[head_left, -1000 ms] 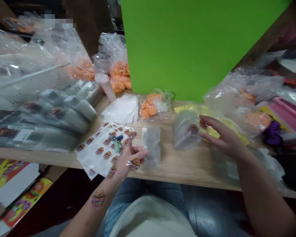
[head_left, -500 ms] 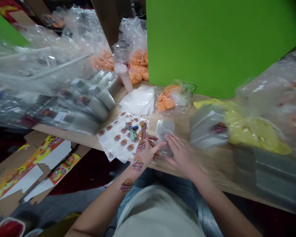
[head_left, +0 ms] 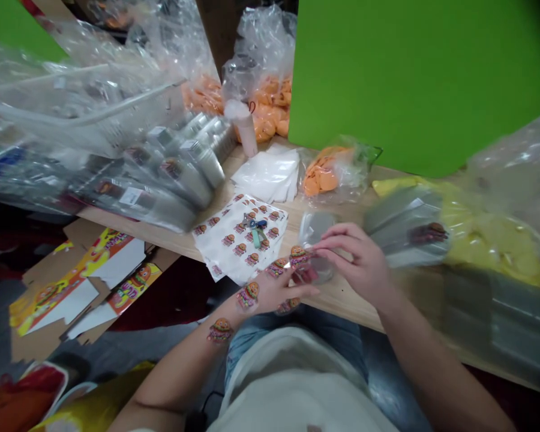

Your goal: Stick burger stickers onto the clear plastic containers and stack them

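My right hand (head_left: pixel 357 258) pinches the edge of a burger sticker (head_left: pixel 300 255) between thumb and fingertips, above the fingers of my left hand (head_left: pixel 276 291). The left hand's thumb is stretched out and apart; its fingers are partly hidden by stickers. More burger stickers cling to my left hand and wrist, with another sticker (head_left: pixel 220 330) on the forearm. Just beyond both hands a clear plastic container (head_left: pixel 315 227) lies on the wooden table. To the left, sticker sheets (head_left: pixel 227 240) printed with burgers lie fanned, with small keys (head_left: pixel 255 225) on top.
White sheets (head_left: pixel 270 174) and a bag of orange pieces (head_left: pixel 321 174) lie farther back. Many clear containers (head_left: pixel 175 180) are stacked left, near a clear bin (head_left: pixel 94 117). At right are a clear container (head_left: pixel 409 225) with a burger sticker and a yellow bag (head_left: pixel 490 234). A green panel (head_left: pixel 414 78) stands behind.
My right hand has risen off the clear container and now pinches a burger sticker at my left hand. My left hand has turned and lowered slightly. The view has shifted.
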### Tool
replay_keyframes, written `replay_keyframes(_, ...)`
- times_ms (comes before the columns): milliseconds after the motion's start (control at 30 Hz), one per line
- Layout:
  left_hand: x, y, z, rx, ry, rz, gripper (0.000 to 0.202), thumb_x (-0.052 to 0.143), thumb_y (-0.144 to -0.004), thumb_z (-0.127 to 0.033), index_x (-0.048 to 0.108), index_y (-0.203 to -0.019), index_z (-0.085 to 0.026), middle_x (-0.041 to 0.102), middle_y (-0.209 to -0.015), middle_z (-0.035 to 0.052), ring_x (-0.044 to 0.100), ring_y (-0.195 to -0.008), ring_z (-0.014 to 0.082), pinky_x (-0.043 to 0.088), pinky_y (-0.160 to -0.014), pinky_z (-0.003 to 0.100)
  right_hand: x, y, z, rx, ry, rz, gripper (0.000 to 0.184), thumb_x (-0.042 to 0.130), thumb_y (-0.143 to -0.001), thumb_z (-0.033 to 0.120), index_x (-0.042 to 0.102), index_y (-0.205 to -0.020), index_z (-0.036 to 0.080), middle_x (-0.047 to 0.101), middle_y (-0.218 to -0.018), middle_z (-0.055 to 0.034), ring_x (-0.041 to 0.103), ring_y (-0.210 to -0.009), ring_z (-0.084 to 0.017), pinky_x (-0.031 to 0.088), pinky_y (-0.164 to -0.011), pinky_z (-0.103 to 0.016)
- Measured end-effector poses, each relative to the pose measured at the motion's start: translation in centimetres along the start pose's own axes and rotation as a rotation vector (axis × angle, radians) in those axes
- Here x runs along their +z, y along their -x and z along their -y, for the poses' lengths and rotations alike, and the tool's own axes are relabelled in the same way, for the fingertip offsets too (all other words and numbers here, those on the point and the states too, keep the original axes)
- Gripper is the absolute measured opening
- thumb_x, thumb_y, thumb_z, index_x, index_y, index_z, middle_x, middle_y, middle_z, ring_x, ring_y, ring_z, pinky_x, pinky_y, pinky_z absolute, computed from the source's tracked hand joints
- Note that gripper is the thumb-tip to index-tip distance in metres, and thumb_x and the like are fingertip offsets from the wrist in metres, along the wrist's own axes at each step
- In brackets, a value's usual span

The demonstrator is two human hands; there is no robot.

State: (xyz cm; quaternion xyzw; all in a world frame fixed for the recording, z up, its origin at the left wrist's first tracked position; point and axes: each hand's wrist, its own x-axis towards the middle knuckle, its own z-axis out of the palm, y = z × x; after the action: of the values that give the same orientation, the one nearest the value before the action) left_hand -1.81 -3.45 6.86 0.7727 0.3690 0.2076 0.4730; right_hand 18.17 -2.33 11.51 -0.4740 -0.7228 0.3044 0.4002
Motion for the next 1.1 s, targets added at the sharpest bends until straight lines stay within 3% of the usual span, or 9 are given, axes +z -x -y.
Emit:
replay_keyframes(133,0.6,-0.8,1.4,-0.052,0.281,-0.235,0.062,0.059,-0.08,-0.033,0.032,-0.136,-0.024,0.059,-0.109,0.0079,0.058,-0.087,0.0138,0.047,-0.073,0.025,-1.6,2.2,-0.9,0.1,0.055,-0.313,0.011,0.058,-0.081,0.025,0.067,-0.087,0.028,0.063,-0.089,-0.0014,0.059,-0.086,-0.017,0.048,-0.078,-0.033)
replay_keyframes(233,1.1,-1.5,2.1,-0.06,0.443,-0.393,0.059,0.063,-0.077,-0.03,0.04,-0.131,-0.023,0.057,-0.112,0.0094,0.055,-0.1,0.0177,0.045,-0.08,0.028,-1.8,3.2,-2.5,0.309,0.021,-0.118,0.015,0.056,-0.082,0.031,0.068,-0.089,0.026,0.067,-0.087,-0.0014,0.061,-0.081,-0.017,0.05,-0.075,-0.033)
replay_keyframes(367,1.2,-2.3,0.7,-0.117,0.679,-0.343,0.045,0.06,-0.08,-0.033,0.05,-0.122,-0.019,0.06,-0.108,0.0085,0.056,-0.101,0.018,0.045,-0.084,0.029,-0.8,2.8,-3.6,0.389,-0.033,-0.025,0.019,0.054,-0.083,0.034,0.067,-0.092,0.024,0.069,-0.09,-0.0016,0.062,-0.082,-0.016,0.051,-0.074,-0.031)
replay_keyframes(533,0.9,-3.7,-1.6,-0.289,0.858,-0.232,0.026,0.067,-0.072,-0.036,0.063,-0.082,-0.013,0.063,-0.071,0.001,0.057,-0.06,0.0083,0.044,-0.059,0.02,0.0,3.0,-2.0,0.071,0.194,-0.066,0.016,0.054,-0.084,0.025,0.067,-0.094,0.025,0.066,-0.086,-0.0022,0.061,-0.082,-0.016,0.05,-0.07,-0.03)
replay_keyframes(700,-0.1,-4.2,-0.2,-0.419,0.981,-0.501,0.03,0.069,-0.068,-0.04,0.054,-0.07,-0.015,0.058,-0.063,-0.0034,0.057,-0.055,0.0068,0.041,-0.052,0.016,-0.5,6.2,0.9,-0.444,0.52,-0.161,0.043,0.065,-0.073,0.012,0.061,-0.111,0.033,0.065,-0.094,-0.0006,0.059,-0.091,-0.018,0.049,-0.082,-0.034)
replay_keyframes(800,-0.7,-3.3,1.6,-0.387,0.911,-0.587,0.029,0.068,-0.069,-0.04,0.057,-0.083,-0.017,0.063,-0.083,-0.0007,0.06,-0.068,0.0076,0.046,-0.062,0.018,-1.1,5.9,0.2,-0.134,0.411,-0.25,0.03,0.06,-0.079,0.02,0.064,-0.105,0.035,0.063,-0.098,-0.0024,0.059,-0.092,-0.02,0.05,-0.08,-0.037)
replay_keyframes(933,0.4,-1.7,3.3,-0.229,0.637,-0.589,0.057,0.071,-0.068,-0.031,0.047,-0.119,-0.028,0.043,-0.133,0.006,0.06,-0.088,0.0122,0.049,-0.073,0.024,-0.5,2.8,-4.0,0.321,0.053,0.021,0.032,0.048,-0.085,0.033,0.06,-0.114,0.025,0.066,-0.092,-0.0035,0.061,-0.08,-0.017,0.051,-0.072,-0.034)
replay_keyframes(1000,1.6,-1.3,3.8,-0.185,0.514,-0.605,0.074,0.072,-0.068,-0.029,0.035,-0.131,-0.034,0.028,-0.144,0.0079,0.058,-0.095,0.0148,0.049,-0.078,0.028,0.2,1.7,-5.7,0.387,-0.078,0.086,0.05,0.051,-0.083,0.033,0.043,-0.131,0.021,0.065,-0.086,-0.0021,0.061,-0.075,-0.015,0.05,-0.07,-0.033)
replay_keyframes(1100,3.0,-1.4,4.2,-0.153,0.487,-0.532,0.088,0.069,-0.072,-0.028,0.015,-0.14,-0.035,0.038,-0.136,0.0107,0.054,-0.104,0.0185,0.047,-0.084,0.033,1.0,1.2,-6.4,0.372,-0.198,0.132,0.07,0.053,-0.081,0.032,0.02,-0.141,0.018,0.061,-0.076,0.0019,0.058,-0.069,-0.013,0.049,-0.067,-0.031)
